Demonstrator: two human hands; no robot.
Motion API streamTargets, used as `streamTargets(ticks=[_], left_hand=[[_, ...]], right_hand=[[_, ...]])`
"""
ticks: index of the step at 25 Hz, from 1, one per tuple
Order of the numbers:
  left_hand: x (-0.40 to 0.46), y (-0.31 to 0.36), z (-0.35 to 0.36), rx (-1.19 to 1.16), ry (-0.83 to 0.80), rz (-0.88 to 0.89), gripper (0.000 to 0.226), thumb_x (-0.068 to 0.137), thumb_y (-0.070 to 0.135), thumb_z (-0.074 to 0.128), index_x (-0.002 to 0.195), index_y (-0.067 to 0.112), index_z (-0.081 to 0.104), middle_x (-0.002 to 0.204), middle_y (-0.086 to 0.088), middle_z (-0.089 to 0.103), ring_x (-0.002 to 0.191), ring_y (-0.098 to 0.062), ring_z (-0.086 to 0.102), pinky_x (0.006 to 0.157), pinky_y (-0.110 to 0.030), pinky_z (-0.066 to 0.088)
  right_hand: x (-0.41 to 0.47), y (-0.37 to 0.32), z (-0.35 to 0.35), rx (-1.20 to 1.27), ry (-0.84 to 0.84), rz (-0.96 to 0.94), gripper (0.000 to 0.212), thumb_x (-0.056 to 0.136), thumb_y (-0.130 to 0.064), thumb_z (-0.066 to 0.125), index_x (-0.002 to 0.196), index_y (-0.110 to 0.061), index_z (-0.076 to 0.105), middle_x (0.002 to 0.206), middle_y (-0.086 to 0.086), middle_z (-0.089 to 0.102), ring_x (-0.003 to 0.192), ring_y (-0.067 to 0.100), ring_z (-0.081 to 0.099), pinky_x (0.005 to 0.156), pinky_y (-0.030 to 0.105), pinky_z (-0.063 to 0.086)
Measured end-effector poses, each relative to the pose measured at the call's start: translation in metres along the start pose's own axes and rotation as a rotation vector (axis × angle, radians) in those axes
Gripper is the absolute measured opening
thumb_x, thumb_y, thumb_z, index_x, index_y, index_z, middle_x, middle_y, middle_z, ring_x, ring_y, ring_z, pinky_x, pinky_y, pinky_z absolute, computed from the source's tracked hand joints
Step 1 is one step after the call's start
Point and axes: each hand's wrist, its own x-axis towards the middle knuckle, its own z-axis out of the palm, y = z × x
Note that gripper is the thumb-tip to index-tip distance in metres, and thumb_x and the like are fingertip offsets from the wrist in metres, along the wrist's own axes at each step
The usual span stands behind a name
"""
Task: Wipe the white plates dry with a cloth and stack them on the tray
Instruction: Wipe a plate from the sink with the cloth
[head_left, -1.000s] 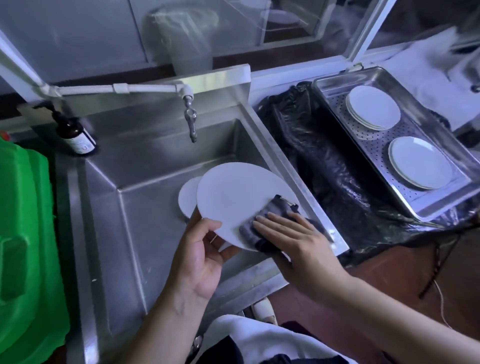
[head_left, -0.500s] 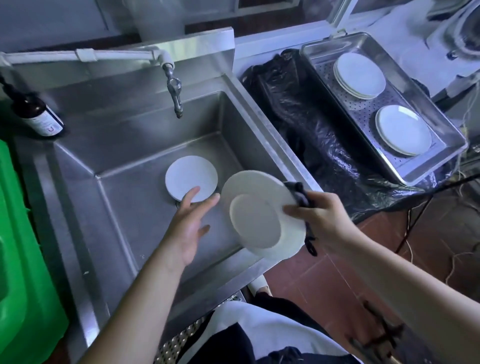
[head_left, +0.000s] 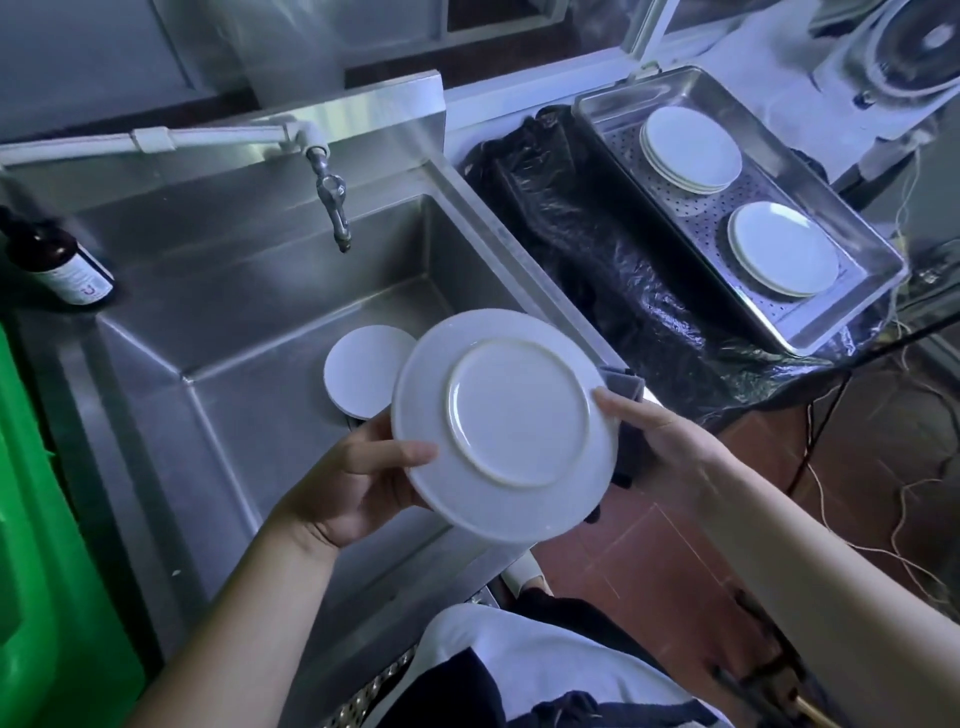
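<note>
I hold a white plate over the sink's front right corner, its underside with the foot ring facing me. My left hand grips its left rim. My right hand grips the right rim together with a dark grey cloth that lies mostly behind the plate. Another white plate lies in the steel sink. At the right, the steel tray holds a far stack of plates and a near stack of plates.
A tap hangs over the sink's back. A dark bottle stands at the left rim, beside a green bin. A black plastic sheet lies between sink and tray. Cables trail on the floor.
The plate was turned over from its face being wiped to its underside up. It passed to my right hand, and my left hand has now taken the left rim again.
</note>
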Motion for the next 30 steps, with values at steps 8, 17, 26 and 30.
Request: streamTargets(ticks=[8, 17, 26, 30], left_hand=[[-0.014, -0.012, 0.022, 0.194, 0.124, 0.107, 0.049, 0.074, 0.013, 0.079, 0.121, 0.025, 0.072, 0.114, -0.006, 0.076, 0.103, -0.02, 0.073, 0.067, -0.032, 0.061], [-0.012, -0.006, 0.06, 0.361, 0.083, 0.147, 0.05, 0.078, -0.003, 0.069, 0.112, 0.033, 0.075, 0.112, -0.003, 0.077, 0.102, -0.017, 0.073, 0.076, -0.029, 0.058], [-0.007, -0.001, 0.069, 0.316, 0.138, 0.248, 0.051, 0.082, -0.011, 0.067, 0.119, 0.024, 0.07, 0.11, -0.003, 0.077, 0.101, -0.015, 0.073, 0.069, -0.028, 0.059], [-0.004, -0.001, 0.066, 0.167, 0.045, 0.281, 0.058, 0.078, -0.005, 0.063, 0.129, 0.023, 0.069, 0.124, -0.013, 0.072, 0.112, -0.027, 0.07, 0.076, -0.038, 0.061]], right_hand=[[0.004, 0.002, 0.004, -0.446, 0.491, -0.079, 0.012, 0.093, -0.019, 0.066, 0.091, -0.011, 0.074, 0.083, 0.012, 0.073, 0.076, 0.029, 0.068, 0.069, 0.044, 0.057], [0.019, -0.045, 0.091, -0.67, 0.404, -0.289, 0.031, 0.098, -0.027, 0.054, 0.069, -0.021, 0.061, 0.059, -0.009, 0.057, 0.058, 0.012, 0.055, 0.054, 0.023, 0.039], [-0.029, -0.004, 0.125, -1.06, 0.153, -0.87, 0.051, 0.092, -0.013, 0.058, 0.14, -0.031, 0.059, 0.147, -0.013, 0.054, 0.142, 0.007, 0.042, 0.113, 0.026, 0.039], [-0.048, 0.025, 0.096, -1.074, -0.05, -1.005, 0.055, 0.088, -0.003, 0.063, 0.141, -0.015, 0.057, 0.153, 0.003, 0.046, 0.149, 0.025, 0.031, 0.119, 0.049, 0.032]])
